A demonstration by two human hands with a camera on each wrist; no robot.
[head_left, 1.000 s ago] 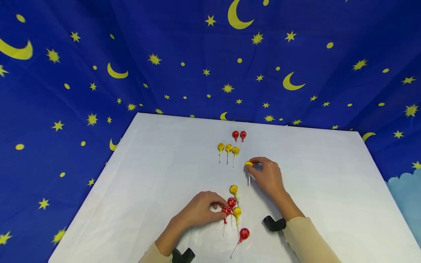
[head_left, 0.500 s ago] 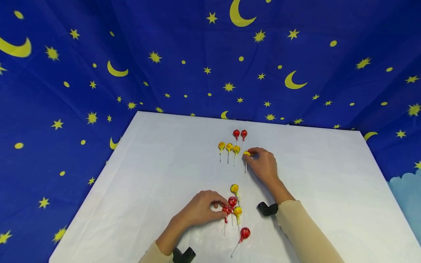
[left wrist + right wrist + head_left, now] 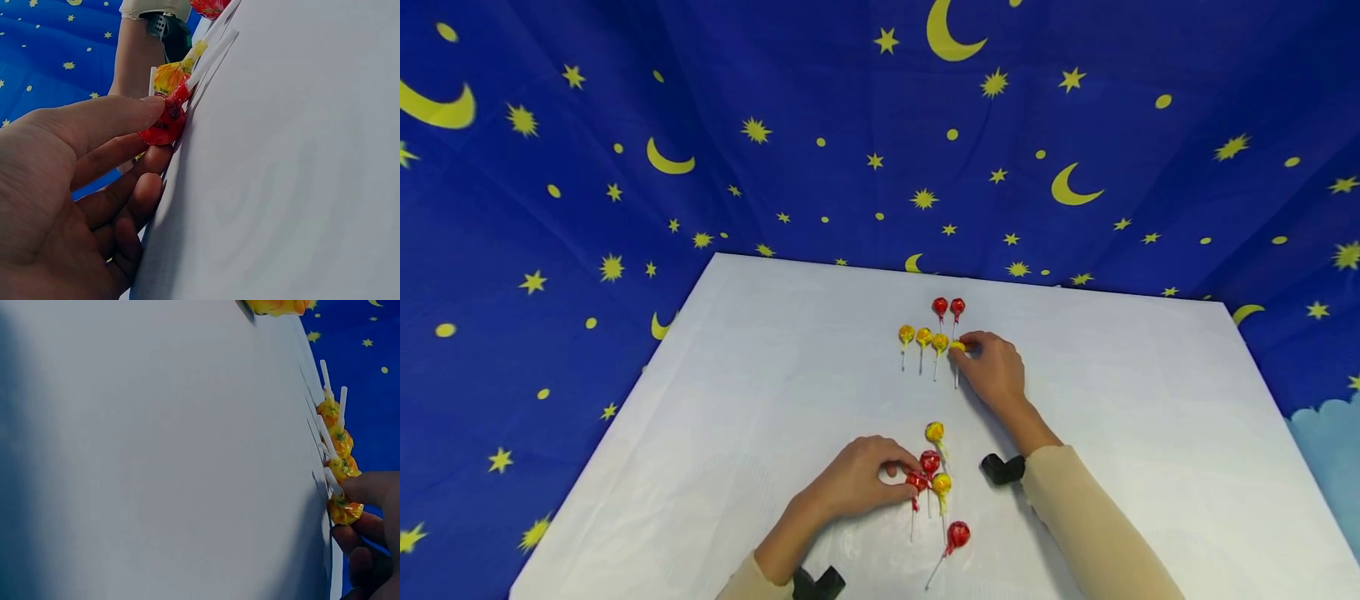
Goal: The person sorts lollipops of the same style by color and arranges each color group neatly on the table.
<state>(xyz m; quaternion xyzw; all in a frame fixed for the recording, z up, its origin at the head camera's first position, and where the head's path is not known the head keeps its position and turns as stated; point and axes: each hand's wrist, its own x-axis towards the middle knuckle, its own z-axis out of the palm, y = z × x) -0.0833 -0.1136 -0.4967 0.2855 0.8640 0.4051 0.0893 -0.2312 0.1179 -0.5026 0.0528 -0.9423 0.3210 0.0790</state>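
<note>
My left hand point(image 3: 861, 475) pinches a red lollipop point(image 3: 167, 122) by its wrapped head, low over the table. Beside it lie another red lollipop point(image 3: 930, 461) and a yellow lollipop point(image 3: 942, 482). A further yellow lollipop point(image 3: 935, 431) rests just beyond them, and a lone red one point(image 3: 958, 533) lies nearer the front. With thumb and fingers, my right hand point(image 3: 996, 371) holds a yellow lollipop point(image 3: 345, 511) at the right end of a row of yellow lollipops point(image 3: 923, 337), its stick pointing toward me. Two red lollipops point(image 3: 940, 307) lie side by side behind that row.
A white-covered table point(image 3: 775, 350) carries everything. Blue cloth point(image 3: 820, 100) with yellow moons and stars hangs behind it and at both sides. Black wrist mounts point(image 3: 1002, 469) jut from both sleeves close to the tabletop.
My right hand has carried the yellow lollipop away from me and slightly left, up to the end of the yellow row. The left hand has stayed in place on its red lollipop.
</note>
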